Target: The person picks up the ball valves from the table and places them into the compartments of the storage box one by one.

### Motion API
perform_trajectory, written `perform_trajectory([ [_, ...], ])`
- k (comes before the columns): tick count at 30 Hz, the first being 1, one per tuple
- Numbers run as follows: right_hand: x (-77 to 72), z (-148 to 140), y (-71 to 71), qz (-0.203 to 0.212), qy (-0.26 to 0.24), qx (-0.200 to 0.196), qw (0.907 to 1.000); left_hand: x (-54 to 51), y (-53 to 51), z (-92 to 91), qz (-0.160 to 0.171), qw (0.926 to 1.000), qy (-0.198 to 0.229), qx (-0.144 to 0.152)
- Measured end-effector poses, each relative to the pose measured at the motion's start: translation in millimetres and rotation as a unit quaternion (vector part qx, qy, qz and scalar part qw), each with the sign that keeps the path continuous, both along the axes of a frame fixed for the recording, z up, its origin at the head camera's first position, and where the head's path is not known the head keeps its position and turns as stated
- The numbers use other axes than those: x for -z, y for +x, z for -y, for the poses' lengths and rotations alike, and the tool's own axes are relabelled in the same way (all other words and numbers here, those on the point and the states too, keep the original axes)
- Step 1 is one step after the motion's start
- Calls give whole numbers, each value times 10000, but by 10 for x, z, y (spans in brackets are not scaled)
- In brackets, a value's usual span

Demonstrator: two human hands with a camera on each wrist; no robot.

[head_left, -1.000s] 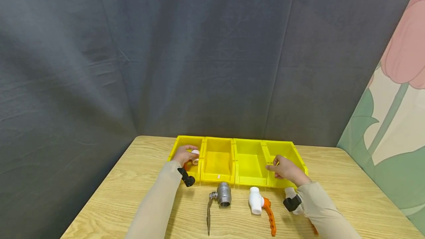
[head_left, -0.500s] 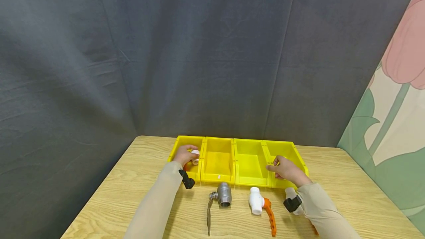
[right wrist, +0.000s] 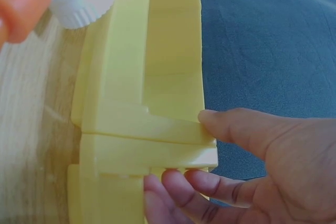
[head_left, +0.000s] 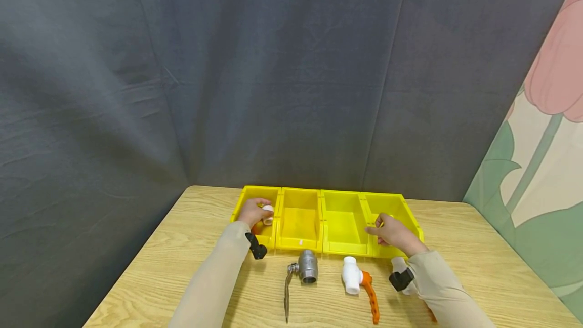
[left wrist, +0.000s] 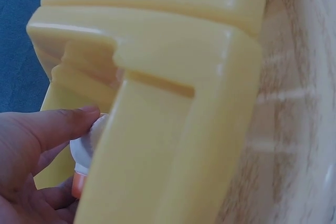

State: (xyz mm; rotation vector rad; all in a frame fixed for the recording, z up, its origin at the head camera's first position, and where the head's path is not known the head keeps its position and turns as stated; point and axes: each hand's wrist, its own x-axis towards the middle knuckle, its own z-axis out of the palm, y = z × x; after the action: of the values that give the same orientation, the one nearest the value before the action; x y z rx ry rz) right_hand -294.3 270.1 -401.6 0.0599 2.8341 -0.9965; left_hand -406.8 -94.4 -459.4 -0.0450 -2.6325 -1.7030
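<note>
In the head view my left hand (head_left: 252,212) reaches into the leftmost yellow bin (head_left: 258,192) and grips a white plastic ball valve (head_left: 268,215). The left wrist view shows the thumb against the valve's white body (left wrist: 81,150), with a bit of orange below it; the bin's wall hides the rest. At the right, my right hand (head_left: 393,232) pinches the side walls where the third bin (head_left: 343,216) meets the rightmost bin (head_left: 398,205). Its thumb lies on one side and its fingers (right wrist: 181,187) on the other.
Before the bins lie a metal ball valve (head_left: 307,267) with a lever and a white ball valve (head_left: 351,276) with an orange handle. Another white valve (head_left: 398,264) is partly hidden under the right wrist. A dark curtain (head_left: 291,90) hangs behind the wooden table (head_left: 173,247).
</note>
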Motion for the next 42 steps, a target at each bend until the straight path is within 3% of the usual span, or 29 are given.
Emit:
perform_trajectory([
  [15,0,-1,-7,-2,-50,-37,10000,-66,35,16,34,9992,-401,-87],
  [25,-11,6,-3,28,44,14,10000,-118,28,19,239,9992,-300,-90],
  [31,4,-4,-9,18,31,-8,10000,-211,65,42,244,9994,-250,-38],
  [36,18,-8,-15,6,48,-28,10000,-294,121,72,86,9993,-308,181],
  [42,16,-9,-18,-2,38,-31,10000,-429,221,86,-51,9994,94,326],
])
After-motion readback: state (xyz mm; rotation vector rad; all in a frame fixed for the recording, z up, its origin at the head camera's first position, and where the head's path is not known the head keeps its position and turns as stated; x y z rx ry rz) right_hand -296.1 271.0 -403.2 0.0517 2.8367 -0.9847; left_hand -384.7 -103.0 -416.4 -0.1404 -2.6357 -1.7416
